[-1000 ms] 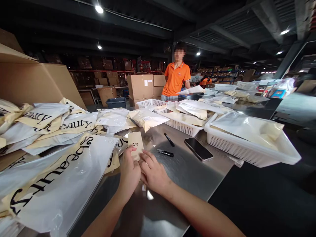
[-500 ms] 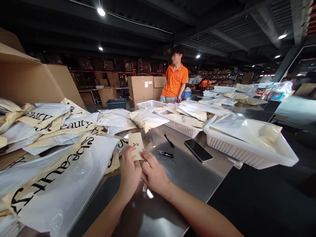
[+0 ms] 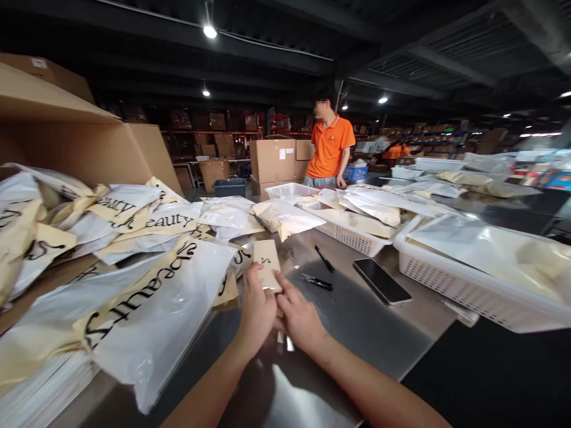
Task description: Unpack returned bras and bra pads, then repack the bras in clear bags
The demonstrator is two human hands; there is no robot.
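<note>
Both my hands grip a small cream box (image 3: 266, 261) with a black squiggle printed on it, held above the metal table. My left hand (image 3: 257, 306) has its fingers closed along the left edge, with the thumb in front. At the lower right corner my right hand (image 3: 301, 312) closes on it, index finger stretched along the edge and touching the left hand. The lower end of the box is hidden by my fingers. Just right of my hands lie thread snips (image 3: 316, 281), a black pen (image 3: 324, 258) and a smartphone (image 3: 382, 281).
White plastic mailer bags with black lettering (image 3: 160, 309) are heaped on the left, before a large open carton (image 3: 151, 154). White perforated baskets (image 3: 464, 291) holding bags stand along the right. Across the table is a person in an orange shirt (image 3: 331, 145).
The view has swung left, so everything sits further right in the picture. Both hands still hold the box, and it is tilted slightly differently.
</note>
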